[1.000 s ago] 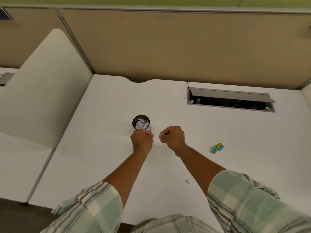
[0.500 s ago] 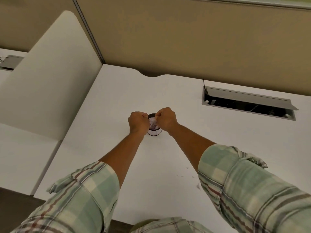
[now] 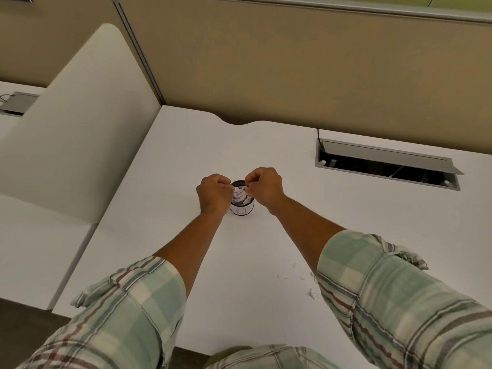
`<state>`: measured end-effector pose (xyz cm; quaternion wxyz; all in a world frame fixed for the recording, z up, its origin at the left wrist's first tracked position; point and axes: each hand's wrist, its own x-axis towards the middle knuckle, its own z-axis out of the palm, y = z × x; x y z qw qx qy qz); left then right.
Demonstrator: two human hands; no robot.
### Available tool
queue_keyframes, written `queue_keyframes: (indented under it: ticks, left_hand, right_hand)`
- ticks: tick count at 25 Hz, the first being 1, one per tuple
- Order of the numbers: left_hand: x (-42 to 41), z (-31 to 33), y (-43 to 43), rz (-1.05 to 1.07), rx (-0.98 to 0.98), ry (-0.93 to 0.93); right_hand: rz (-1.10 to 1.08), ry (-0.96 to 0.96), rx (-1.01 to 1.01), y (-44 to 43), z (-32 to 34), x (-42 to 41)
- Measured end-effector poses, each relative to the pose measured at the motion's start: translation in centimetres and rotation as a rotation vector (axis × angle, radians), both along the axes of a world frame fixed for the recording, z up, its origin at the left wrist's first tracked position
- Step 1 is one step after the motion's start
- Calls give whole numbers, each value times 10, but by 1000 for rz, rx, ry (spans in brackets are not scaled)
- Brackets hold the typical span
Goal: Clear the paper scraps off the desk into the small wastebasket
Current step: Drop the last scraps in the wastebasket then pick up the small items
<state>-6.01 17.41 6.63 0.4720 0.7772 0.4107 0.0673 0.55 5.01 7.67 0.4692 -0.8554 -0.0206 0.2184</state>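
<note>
White paper scraps (image 3: 311, 291) lie on the surface (image 3: 292, 145) near your right sleeve | wastebasket (image 3: 241, 206) sits between your curled left hand (image 3: 214, 193) and right hand (image 3: 263, 186) | pinched contents: cannot tell | right arm nearer the scraps

Head view, downward over desk (image 3: 266, 145)

Tan partition panel (image 3: 292, 62) behind; white side divider (image 3: 80, 129) at left; open grey cable hatch (image 3: 386, 163) with black cord (image 3: 319, 135) at right rear
</note>
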Motion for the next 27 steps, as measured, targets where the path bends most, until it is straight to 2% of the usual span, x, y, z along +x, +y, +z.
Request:
queue_keyframes:
  ticks: [4,7,11,15,17,20,23,27]
  left_hand:
    - [-12,6,-20,-50,-82,-126]
    - [-23,5,-43,-82,-65,-148]
    - [-45,-20,-79,-174,-81,-76]
    - [-74,-49,-112,-282,-73,121]
    - [-89,-62,-125,-326,-55,270]
    - [-109,-80,-142,-349,-22,396]
    - [-120,-89,-165,-339,-14,422]
    - [-124,-95,-203,-332,-49,367]
  right_hand:
    - [-154,151,233,-30,9,-6]
    - [-191,109,205,-66,9,-13]
    - [-221,136,197,-133,-4,-29]
    - [-236,112,-31,-209,-36,-51]
    - [-198,79,-173,-243,-53,-62]
    - [-100,59,-364,-284,-74,-82]
    - [10,62,-532,-303,-94,-98]
    - [174,8,-585,-292,-107,-122]
